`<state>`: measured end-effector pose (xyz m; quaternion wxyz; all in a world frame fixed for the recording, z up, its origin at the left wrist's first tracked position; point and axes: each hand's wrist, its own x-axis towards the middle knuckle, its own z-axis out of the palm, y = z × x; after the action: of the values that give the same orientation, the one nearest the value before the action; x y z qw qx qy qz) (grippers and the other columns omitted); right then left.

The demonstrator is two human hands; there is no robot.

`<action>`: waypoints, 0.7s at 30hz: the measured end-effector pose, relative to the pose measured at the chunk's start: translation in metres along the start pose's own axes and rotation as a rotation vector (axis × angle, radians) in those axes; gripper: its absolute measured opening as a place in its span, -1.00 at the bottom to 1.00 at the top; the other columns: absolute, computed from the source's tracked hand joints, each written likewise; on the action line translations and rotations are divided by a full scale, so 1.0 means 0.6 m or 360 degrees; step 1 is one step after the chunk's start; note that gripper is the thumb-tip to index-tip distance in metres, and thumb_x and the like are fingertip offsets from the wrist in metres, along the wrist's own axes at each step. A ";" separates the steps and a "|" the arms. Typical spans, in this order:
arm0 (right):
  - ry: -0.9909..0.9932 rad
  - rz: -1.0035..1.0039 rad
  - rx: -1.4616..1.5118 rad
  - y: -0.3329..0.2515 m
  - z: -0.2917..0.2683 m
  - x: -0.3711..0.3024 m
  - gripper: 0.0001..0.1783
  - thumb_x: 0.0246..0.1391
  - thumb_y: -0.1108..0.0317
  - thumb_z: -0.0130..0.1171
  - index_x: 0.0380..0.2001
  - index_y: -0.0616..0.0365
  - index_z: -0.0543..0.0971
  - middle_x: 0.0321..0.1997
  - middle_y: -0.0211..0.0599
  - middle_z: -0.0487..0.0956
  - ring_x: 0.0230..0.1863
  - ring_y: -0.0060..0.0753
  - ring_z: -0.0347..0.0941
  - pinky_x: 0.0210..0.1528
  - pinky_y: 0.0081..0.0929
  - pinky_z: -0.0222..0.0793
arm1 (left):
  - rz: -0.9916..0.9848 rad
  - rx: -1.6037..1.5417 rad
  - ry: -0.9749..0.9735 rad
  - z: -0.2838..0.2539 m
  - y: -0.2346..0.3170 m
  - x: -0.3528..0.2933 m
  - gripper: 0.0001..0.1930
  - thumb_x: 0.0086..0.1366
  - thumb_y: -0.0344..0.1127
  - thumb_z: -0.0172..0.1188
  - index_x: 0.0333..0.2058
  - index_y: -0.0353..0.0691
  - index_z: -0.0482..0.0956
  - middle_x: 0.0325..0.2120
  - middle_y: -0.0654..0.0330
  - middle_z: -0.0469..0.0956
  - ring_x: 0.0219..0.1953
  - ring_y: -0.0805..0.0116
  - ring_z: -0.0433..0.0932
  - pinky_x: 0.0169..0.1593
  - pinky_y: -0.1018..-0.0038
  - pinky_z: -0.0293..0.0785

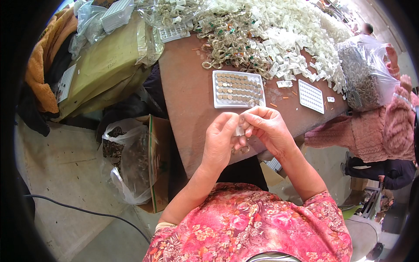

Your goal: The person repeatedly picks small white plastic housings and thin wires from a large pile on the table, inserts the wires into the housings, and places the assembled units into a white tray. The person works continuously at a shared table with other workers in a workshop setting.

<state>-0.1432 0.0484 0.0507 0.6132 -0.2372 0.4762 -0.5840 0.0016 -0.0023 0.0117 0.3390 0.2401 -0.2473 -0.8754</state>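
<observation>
My left hand point(219, 139) and my right hand point(271, 131) meet over the near edge of the brown table, their fingertips almost touching. Closed fingers of the left hand grip a small white plastic piece point(239, 131). The right hand is pinched too, but what lies between its fingertips is too small to make out. A loop of thin clear cord point(242, 149) hangs below the fingers. Just beyond the hands lies a white tray point(227, 105) with rows of round, coin-like discs, some brownish and some shinier.
Tangled beige cord coils point(235, 41) and a big heap of white plastic pieces point(297, 30) cover the table's far side. A second white tray point(310, 97) lies right. A bag-lined carton point(159, 174) stands left. At right are a filled clear bag point(360, 74) and a pink-sleeved person point(384, 126).
</observation>
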 end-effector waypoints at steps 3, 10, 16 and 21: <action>-0.0003 -0.0005 0.0006 0.001 0.000 0.000 -0.84 0.12 0.40 0.21 -0.29 0.30 0.60 -0.38 -0.32 0.60 -0.48 -0.58 0.51 -0.37 -0.60 0.50 | -0.0004 -0.0028 0.0008 0.000 0.000 0.000 -0.84 0.36 -0.22 0.10 -0.25 -0.19 0.48 -0.52 0.29 0.51 -0.65 0.54 0.42 -0.61 0.70 0.27; -0.0004 0.0000 0.0033 0.002 -0.001 0.001 -0.83 0.13 0.40 0.20 -0.28 0.30 0.59 -0.37 -0.32 0.60 -0.48 -0.59 0.51 -0.37 -0.59 0.50 | -0.0016 -0.0026 0.0002 0.000 0.001 0.001 -0.83 0.37 -0.22 0.10 -0.25 -0.19 0.48 -0.52 0.29 0.51 -0.65 0.54 0.42 -0.60 0.70 0.29; -0.0009 0.0001 0.0051 0.002 0.000 0.002 -0.84 0.13 0.40 0.19 -0.29 0.31 0.59 -0.39 -0.32 0.59 -0.48 -0.58 0.52 -0.38 -0.58 0.51 | -0.0004 -0.0037 -0.0023 0.000 0.000 0.002 -0.83 0.38 -0.22 0.07 -0.25 -0.19 0.48 -0.51 0.29 0.51 -0.64 0.54 0.42 -0.58 0.69 0.33; 0.0015 -0.0015 0.0005 0.001 0.002 0.002 -0.84 0.13 0.41 0.19 -0.30 0.31 0.59 -0.38 -0.31 0.59 -0.49 -0.58 0.52 -0.38 -0.58 0.51 | 0.0055 0.0012 -0.0031 0.000 -0.002 0.001 -0.80 0.39 -0.20 0.05 -0.26 -0.23 0.47 -0.50 0.27 0.50 -0.61 0.56 0.44 -0.59 0.70 0.30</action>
<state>-0.1421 0.0471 0.0501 0.6086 -0.2357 0.4771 -0.5886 0.0005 -0.0021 0.0110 0.3507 0.2284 -0.2580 -0.8708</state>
